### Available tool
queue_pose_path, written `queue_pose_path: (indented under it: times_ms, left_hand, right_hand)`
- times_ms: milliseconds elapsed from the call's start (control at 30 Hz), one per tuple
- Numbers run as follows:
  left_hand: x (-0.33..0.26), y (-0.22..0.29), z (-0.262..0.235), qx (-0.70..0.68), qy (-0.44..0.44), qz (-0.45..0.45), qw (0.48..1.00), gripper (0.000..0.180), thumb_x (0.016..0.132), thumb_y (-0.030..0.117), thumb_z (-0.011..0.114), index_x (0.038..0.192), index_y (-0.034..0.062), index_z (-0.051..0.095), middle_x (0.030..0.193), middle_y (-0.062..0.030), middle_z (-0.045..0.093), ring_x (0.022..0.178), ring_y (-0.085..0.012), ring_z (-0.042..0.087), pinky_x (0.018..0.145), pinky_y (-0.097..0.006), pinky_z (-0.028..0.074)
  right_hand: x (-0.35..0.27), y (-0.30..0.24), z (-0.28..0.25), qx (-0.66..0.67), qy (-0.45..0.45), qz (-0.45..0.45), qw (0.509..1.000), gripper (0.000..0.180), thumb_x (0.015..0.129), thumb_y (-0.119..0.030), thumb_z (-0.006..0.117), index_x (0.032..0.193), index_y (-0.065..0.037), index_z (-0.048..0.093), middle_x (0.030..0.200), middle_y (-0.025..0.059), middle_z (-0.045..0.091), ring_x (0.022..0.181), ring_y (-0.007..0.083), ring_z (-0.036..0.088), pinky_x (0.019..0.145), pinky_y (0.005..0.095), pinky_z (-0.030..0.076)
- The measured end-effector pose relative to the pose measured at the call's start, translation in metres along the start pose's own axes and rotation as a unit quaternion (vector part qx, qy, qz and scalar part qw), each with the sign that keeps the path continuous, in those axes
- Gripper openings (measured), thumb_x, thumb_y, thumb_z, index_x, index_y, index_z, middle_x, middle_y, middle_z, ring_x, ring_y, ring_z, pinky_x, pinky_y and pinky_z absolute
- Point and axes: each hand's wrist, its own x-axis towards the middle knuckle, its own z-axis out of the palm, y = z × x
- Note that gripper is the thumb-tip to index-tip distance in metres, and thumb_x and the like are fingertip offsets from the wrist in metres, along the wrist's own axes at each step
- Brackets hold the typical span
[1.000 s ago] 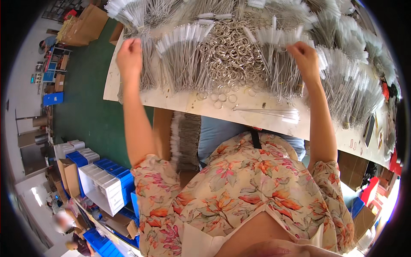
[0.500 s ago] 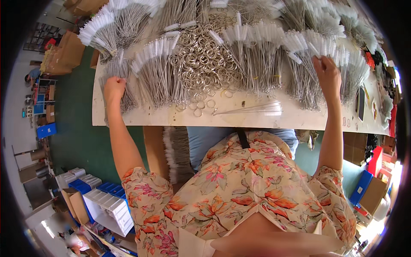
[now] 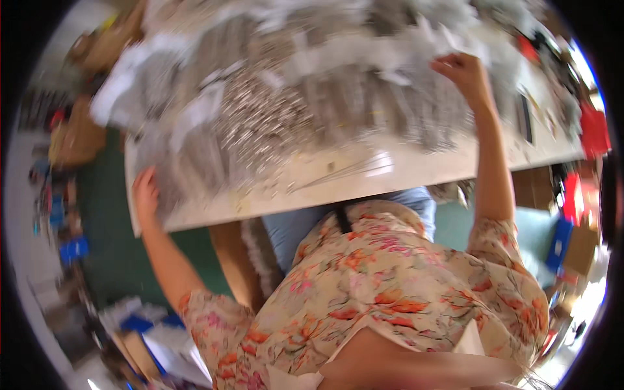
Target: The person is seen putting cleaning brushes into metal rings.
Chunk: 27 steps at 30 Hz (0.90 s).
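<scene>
Wire-handled cleaning brushes with white bristle heads lie in bundles across the table; the picture is smeared by motion. At the table's left edge, my left hand (image 3: 147,195) is beside the nearest left bundle of brushes (image 3: 170,175), its fingers too blurred to tell if they hold anything. My right hand (image 3: 464,75) is over the right-hand bundles of brushes (image 3: 416,97), with fingers drawn together; what they hold, if anything, cannot be made out. Between the bundles is a heap of metal split rings (image 3: 260,123). Several brushes (image 3: 344,171) lie apart near the front edge.
The white table (image 3: 429,168) has its front edge close to my body. A dark flat object (image 3: 525,118) lies toward its right end. Cardboard boxes (image 3: 81,140) stand beyond the left side, and white and blue bins (image 3: 172,348) are on the floor at lower left.
The whole view has tilted and blurred. My left hand has shifted nearer the table's front left corner, its fingers looser. My right hand has moved up and left over the brush heads.
</scene>
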Motion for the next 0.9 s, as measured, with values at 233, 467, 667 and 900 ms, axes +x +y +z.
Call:
queue_pose_path:
  times_ms: [233,467,667,900]
  left_hand:
    - [0.004,0.014,-0.012,-0.149,-0.129,0.039,0.980,0.011,0.094,0.018,0.044,0.091,0.0076,0.046,0.128,-0.0199,0.047,0.043,-0.0005,0.027,0.031,-0.014,0.022]
    - [-0.020,0.039,0.022,-0.112,-0.017,0.182,0.977,0.021,0.094,0.017,0.046,0.110,0.0054,0.052,0.095,-0.0045,0.057,0.046,0.0003,0.029,0.035,-0.015,0.023]
    - [-0.062,0.044,0.103,-0.033,-0.054,0.177,0.982,0.028,0.093,0.017,0.048,0.118,0.0062,0.052,0.080,0.0022,0.048,0.051,0.0010,0.032,0.038,-0.015,0.022]
    - [-0.117,0.039,0.152,-0.135,-0.186,0.030,0.973,0.026,0.093,0.019,0.048,0.109,-0.0008,0.054,0.075,0.0021,0.046,0.051,-0.0017,0.034,0.039,-0.015,0.022]
  right_hand:
    - [0.010,0.064,-0.108,0.310,0.244,0.048,0.918,0.021,0.081,-0.025,0.062,0.083,-0.004,0.063,0.054,-0.0058,0.037,0.050,0.0047,0.036,0.046,0.0213,0.028]
    - [0.008,0.114,-0.117,0.208,0.153,0.112,0.959,0.026,0.085,-0.027,0.055,0.088,-0.004,0.065,0.054,-0.0017,0.045,0.053,0.0080,0.046,0.051,0.0242,0.039]
    - [0.031,0.136,-0.090,-0.265,0.097,0.157,0.946,0.025,0.075,-0.036,0.061,0.091,-0.018,0.069,0.090,0.0091,0.066,0.089,0.0276,0.062,0.078,0.0411,0.046]
    - [0.051,0.110,-0.089,-0.303,0.076,0.145,0.939,0.023,0.073,-0.028,0.057,0.091,-0.018,0.067,0.088,0.0122,0.066,0.084,0.0303,0.062,0.075,0.0399,0.049]
